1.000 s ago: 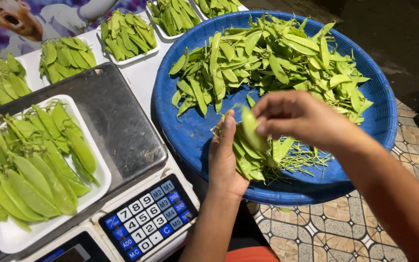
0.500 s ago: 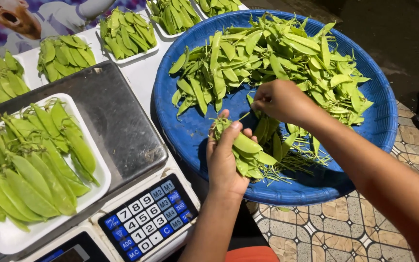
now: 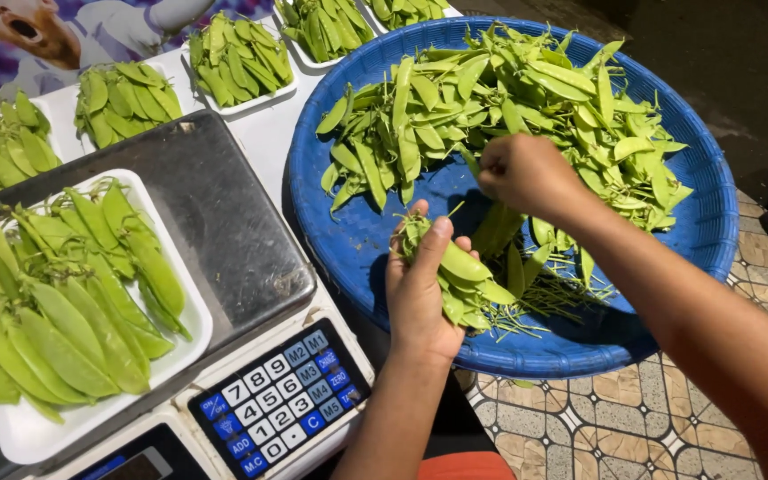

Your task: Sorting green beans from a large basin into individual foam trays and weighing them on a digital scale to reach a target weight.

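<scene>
I am watching the white tray (image 3: 20, 431) at about eight o'clock, sitting heaped with snow peas on the steel pan of the weighing scale (image 3: 224, 240); the pods at its near edge are hanging over the rim, so I judge a careless nudge could be tipping some off onto the bench.

My left hand (image 3: 420, 293), near six o'clock, is closing around a bundle of trimmed pods (image 3: 460, 280), thumb pressing across the top. The bundle is getting thick and is fanning out past my fingers, so I reckon the outer pods could be slipping loose back among the stalk trimmings (image 3: 553, 298) lying just beside it toward three o'clock, mixing clean with waste.

My right hand (image 3: 522, 173), a little past twelve o'clock from the left and near it but not touching, is curling shut, pinching at a pod in the loose pile of snow peas (image 3: 491, 98); exactly what my fingertips are holding I cannot tell, since the knuckles are hiding it. The pile is lying across the far half of the blue basket (image 3: 713, 231), touching my right hand. The basket is overhanging the bench toward the tiled floor (image 3: 633, 409), so leaning on its near rim could be upending it.
</scene>
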